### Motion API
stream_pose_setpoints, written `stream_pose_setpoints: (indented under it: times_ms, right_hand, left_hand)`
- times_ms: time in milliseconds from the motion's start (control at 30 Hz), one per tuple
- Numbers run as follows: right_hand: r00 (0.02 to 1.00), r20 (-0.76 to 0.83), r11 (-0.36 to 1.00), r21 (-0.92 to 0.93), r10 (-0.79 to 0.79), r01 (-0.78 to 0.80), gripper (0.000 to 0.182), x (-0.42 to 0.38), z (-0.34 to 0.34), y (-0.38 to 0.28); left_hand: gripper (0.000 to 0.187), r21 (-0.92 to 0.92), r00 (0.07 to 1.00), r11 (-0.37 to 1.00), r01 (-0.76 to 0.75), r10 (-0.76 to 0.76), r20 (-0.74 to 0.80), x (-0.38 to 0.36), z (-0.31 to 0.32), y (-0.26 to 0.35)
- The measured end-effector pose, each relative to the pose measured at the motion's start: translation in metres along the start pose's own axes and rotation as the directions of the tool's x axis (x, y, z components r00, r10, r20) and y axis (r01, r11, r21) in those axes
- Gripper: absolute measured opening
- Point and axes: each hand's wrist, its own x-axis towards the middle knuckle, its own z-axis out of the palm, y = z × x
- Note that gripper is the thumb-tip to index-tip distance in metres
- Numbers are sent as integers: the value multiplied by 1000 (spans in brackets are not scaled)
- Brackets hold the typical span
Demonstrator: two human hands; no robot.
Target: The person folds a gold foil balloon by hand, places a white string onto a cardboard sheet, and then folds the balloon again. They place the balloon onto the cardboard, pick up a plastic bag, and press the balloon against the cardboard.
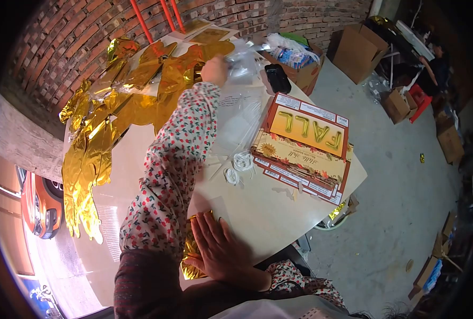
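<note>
My left hand [214, 70] is stretched far across the table, between the gold foil balloons [164, 95] and some clear plastic bags [243, 66]. It is blurred, and its fingertips and anything in them cannot be made out. Near the front edge, my right hand [218, 250] lies palm down with fingers spread, pressing on a folded gold foil piece [191, 247] that is partly hidden under it. Bundles of white string [241, 161] rest at mid-table. To their right are stacked printed FALL packages [308, 125].
A black object [278, 78] sits at the table's [247, 212] right edge, beside a filled cardboard box [305, 74]. More boxes [358, 53] and a red stool [420, 101] stand on the floor. Red poles [140, 21] rise by the brick wall. An orange vehicle [44, 204] is at left.
</note>
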Motion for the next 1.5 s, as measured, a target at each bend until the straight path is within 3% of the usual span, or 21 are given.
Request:
stream_pose_setpoints:
  times_ms: [67,167,267,367,467,567,600,700,800,900,1000,1100,1200,1300,1400,1500]
  right_hand:
    - [1000,-5,1000,18,5,-5,94,0,0,0]
    - [1000,2,1000,8,4,-4,94,0,-1,-1]
    - [1000,-19,999,51,5,-4,94,0,-1,-1]
    - [1000,-29,997,73,1,1,95,-1,0,1]
    - [1000,-7,997,73,4,-3,94,-1,-3,-1]
    - [1000,-4,998,64,-3,3,93,-1,-1,0]
    - [1000,-9,998,64,-3,3,93,0,-1,0]
    - [1000,-17,998,66,-5,6,92,-1,0,1]
    - [1000,-14,998,62,-11,12,91,-1,0,1]
    - [1000,-15,998,55,-15,15,91,-1,-2,1]
    - [1000,-16,998,58,-14,15,91,-1,-3,0]
    - [1000,-3,998,66,-15,16,91,-1,-5,1]
    - [1000,15,997,77,-8,7,91,0,-4,1]
    - [1000,6,996,92,1,-2,91,0,-2,0]
    - [1000,2,994,112,7,-7,92,0,-2,0]
    - [1000,-5,990,140,14,-13,92,0,-4,0]
  left_hand:
    - [43,-194,984,981,4,-38,-174,3,0,-4]
    - [47,-269,984,963,-17,-32,-176,-1,-10,-7]
    - [48,-139,937,964,-227,178,-299,-8,-20,-2]
    - [38,33,846,868,-496,491,-206,-11,-40,7]
    - [23,239,828,795,-557,552,95,7,-43,-6]
    - [10,260,656,611,-748,740,148,-1,-32,-5]
    - [25,263,684,632,-729,681,262,2,-27,-7]
    - [61,8,797,807,-591,582,162,-7,-15,-3]
    - [102,-18,793,839,-543,520,319,-7,-28,-1]
    - [115,-5,783,858,-513,471,407,-11,-28,-6]
    - [120,-17,784,872,-489,447,430,-8,-28,-6]
    - [120,-156,716,805,-573,583,384,4,-30,-5]
    - [113,-123,729,850,-512,506,461,3,-37,3]
    - [105,-85,746,853,-515,494,446,5,-32,-2]
    - [93,73,762,789,-611,559,327,2,-17,-14]
    - [63,106,835,873,-477,412,366,0,-11,-16]
